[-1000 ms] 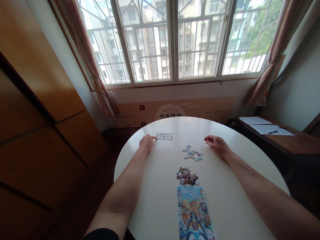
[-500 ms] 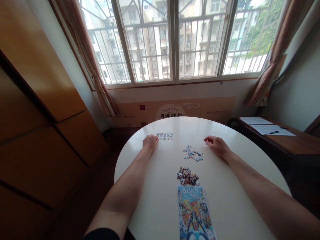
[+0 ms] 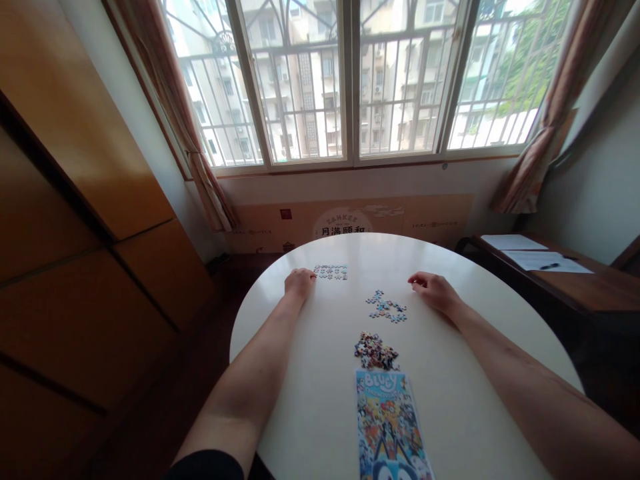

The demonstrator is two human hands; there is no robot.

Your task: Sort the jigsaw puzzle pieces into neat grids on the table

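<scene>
My left hand (image 3: 299,283) rests on the table, loosely closed, its fingertips at the left edge of several puzzle pieces laid in rows (image 3: 330,272). Whether it holds a piece is hidden. At the right, my right hand (image 3: 433,289) lies on its side with the fingers curled in, and nothing shows in them. Left of and below that hand are loose puzzle pieces (image 3: 387,307), spread out flat. Nearer to me is a heaped pile of puzzle pieces (image 3: 376,351). Just below the pile lies a colourful picture sheet (image 3: 390,427) headed "Bluey".
The round white table (image 3: 315,400) fills the middle. Beyond it stand a printed cardboard panel (image 3: 430,213) and a barred window (image 3: 400,100). At the right, a wooden bench (image 3: 607,287) holds white papers (image 3: 533,261) and a dark pen (image 3: 550,266). Wooden cabinets (image 3: 140,267) stand at the left.
Both hands and the puzzle pieces stay where they were. Only the camera view has shifted very slightly.
</scene>
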